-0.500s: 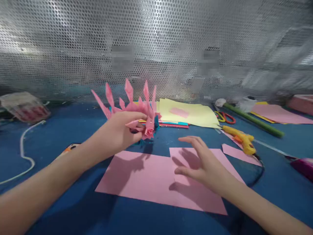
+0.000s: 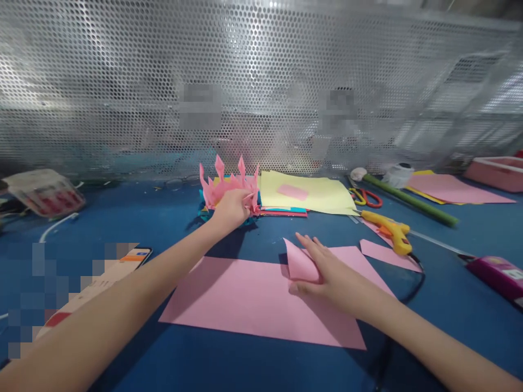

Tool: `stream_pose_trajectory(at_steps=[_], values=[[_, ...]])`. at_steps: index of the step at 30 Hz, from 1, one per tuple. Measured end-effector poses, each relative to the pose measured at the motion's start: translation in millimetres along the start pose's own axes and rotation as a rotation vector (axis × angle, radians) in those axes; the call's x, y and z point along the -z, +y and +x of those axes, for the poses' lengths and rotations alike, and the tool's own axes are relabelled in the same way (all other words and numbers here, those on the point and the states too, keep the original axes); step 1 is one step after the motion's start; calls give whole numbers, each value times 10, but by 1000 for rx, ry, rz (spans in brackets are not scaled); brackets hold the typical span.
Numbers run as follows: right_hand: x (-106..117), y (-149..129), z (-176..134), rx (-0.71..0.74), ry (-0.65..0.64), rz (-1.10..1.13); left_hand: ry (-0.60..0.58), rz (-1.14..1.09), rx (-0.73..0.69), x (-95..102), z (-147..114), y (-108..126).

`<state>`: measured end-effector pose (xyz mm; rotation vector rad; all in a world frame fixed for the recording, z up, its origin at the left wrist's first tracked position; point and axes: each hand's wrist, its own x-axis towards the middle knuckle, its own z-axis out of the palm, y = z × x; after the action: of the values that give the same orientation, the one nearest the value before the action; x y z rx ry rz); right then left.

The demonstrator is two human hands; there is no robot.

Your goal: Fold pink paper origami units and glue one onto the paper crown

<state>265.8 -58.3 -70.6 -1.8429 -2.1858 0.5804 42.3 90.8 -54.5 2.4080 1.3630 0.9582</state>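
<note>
A pink folded-paper crown (image 2: pixel 223 188) with upright points and a teal base stands on the blue table. My left hand (image 2: pixel 232 208) is closed on its right front side; the fingertips are partly hidden. Nearer to me lies a large pink paper sheet (image 2: pixel 229 296), with a second pink sheet (image 2: pixel 353 258) overlapping its right part. My right hand (image 2: pixel 327 275) rests on these sheets with fingers stretched and thumb apart. A curled-up paper edge (image 2: pixel 301 265) rises between its thumb and fingers.
A yellow glue gun (image 2: pixel 388 228) lies right, near pink strips (image 2: pixel 388 255), scissors (image 2: pixel 371 198) and a green stem (image 2: pixel 412 201). Yellow sheets (image 2: pixel 310 193) lie behind. At left are a phone (image 2: pixel 102 277) and clear box (image 2: pixel 47 193). Perforated metal (image 2: pixel 261 81) closes off the back.
My left hand has moved the crown away from me and lowered it to the table. My right hand has come down onto the pink paper, and one edge now curls up.
</note>
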Motion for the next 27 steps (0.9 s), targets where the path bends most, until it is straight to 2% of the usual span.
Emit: stream_pose_trajectory(at_steps=[3, 7, 10, 13, 15, 16, 17, 19, 20, 22, 24, 26, 27], values=[[-6, -7, 17, 16, 142, -30, -26, -19, 60, -19, 32, 51], [32, -4, 3, 80, 311, -42, 24, -63, 47, 133, 9, 206], [26, -11, -41, 222, 387, -7, 82, -98, -45, 289, -130, 370], [-35, -56, -127, 399, 419, 53, 154, -91, -238, 395, -492, 573], [-96, -112, -202, 503, 416, 87, 95, -62, -392, 422, -844, 708], [-130, -144, -241, 540, 412, 96, 22, 0, -509, 424, -1031, 766], [-164, -176, -279, 575, 402, 109, -78, 72, -551, 419, -1211, 812], [-229, -232, -345, 644, 379, 135, -168, 130, -555, 395, -1509, 859], [-258, -252, -370, 672, 373, 148, -192, 139, -510, 379, -1613, 854], [-302, -271, -399, 740, 334, 167, -182, 68, -480, 347, -1725, 793], [-322, -270, -399, 836, 295, 183, -264, -26, -439, 325, -1742, 687], [-324, -264, -377, 955, 276, 174, -317, -29, -454, 317, -1719, 579], [-321, -264, -362, 1009, 269, 142, -303, -3, -477, 316, -1709, 538]])
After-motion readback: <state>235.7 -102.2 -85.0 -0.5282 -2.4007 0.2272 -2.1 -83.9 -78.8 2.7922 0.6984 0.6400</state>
